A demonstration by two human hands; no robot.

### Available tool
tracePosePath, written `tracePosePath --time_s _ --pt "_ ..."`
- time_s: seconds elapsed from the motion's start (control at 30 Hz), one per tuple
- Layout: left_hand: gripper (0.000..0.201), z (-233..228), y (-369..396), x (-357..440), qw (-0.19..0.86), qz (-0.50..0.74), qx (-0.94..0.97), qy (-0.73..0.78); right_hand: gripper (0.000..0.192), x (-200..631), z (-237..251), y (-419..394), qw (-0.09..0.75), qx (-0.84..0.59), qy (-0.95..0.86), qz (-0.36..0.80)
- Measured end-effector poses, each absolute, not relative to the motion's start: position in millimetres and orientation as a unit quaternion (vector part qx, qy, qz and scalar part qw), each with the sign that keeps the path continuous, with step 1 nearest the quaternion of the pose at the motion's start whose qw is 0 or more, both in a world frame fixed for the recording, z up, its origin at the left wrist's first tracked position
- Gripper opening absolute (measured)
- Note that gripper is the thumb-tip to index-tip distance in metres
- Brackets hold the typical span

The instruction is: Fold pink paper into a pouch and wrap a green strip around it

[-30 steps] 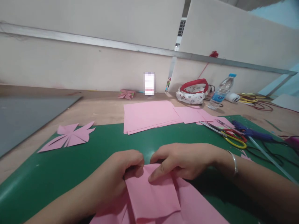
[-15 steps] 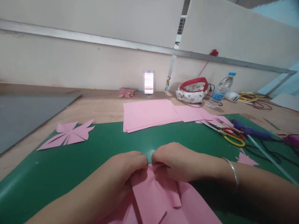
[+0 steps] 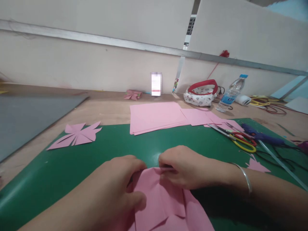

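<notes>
A folded piece of pink paper (image 3: 154,195) is at the bottom centre, its top edge bent over and its lower part running out of view. My right hand (image 3: 183,168) pinches its top right edge between thumb and bent fingers. At the left edge, my left hand (image 3: 120,183) holds the same paper, thumb lying on the front and fingers curled behind, their tips partly hidden. The paper's layers overlap in the middle, with cut flaps hanging down. A green mat (image 3: 115,144) lies beneath both hands.
Pink sheets (image 3: 156,117) lie beyond my hands, a pink cut-out flower (image 3: 78,134) at left. To the right are yellow-handled scissors (image 3: 243,142), a blue glue gun (image 3: 262,134) with cords, and a small pink scrap (image 3: 257,165). Behind stand a water bottle (image 3: 232,93) and a white-and-red pouch (image 3: 201,96).
My left hand has loosened at the top edge and shifted slightly left, its thumb now lower on the paper. My right hand keeps its pinch. The view has turned slightly left.
</notes>
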State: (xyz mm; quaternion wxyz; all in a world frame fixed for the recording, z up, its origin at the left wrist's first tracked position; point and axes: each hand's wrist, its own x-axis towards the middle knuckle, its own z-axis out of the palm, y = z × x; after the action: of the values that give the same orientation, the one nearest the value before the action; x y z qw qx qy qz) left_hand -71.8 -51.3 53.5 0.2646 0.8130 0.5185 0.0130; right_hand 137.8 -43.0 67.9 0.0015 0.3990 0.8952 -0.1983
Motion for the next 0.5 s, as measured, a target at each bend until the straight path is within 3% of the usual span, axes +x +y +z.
tracePosePath --time_s 0.17,0.3,0.5 --pt "0.02 55.6 -52.3 -67.3 0.261 0.017 0.818 0.513 0.012 136.6 68.1 -44.1 0.047 0.383 0.906 -0.172" --pt "0.025 52.4 -51.8 -61.1 0.285 0.085 0.822 0.486 0.021 136.2 61.6 -43.7 0.046 0.357 0.912 -0.196" --pt "0.019 50.6 -59.2 -60.6 0.262 0.145 0.84 0.452 0.006 135.3 61.2 -48.7 0.062 0.364 0.917 -0.151"
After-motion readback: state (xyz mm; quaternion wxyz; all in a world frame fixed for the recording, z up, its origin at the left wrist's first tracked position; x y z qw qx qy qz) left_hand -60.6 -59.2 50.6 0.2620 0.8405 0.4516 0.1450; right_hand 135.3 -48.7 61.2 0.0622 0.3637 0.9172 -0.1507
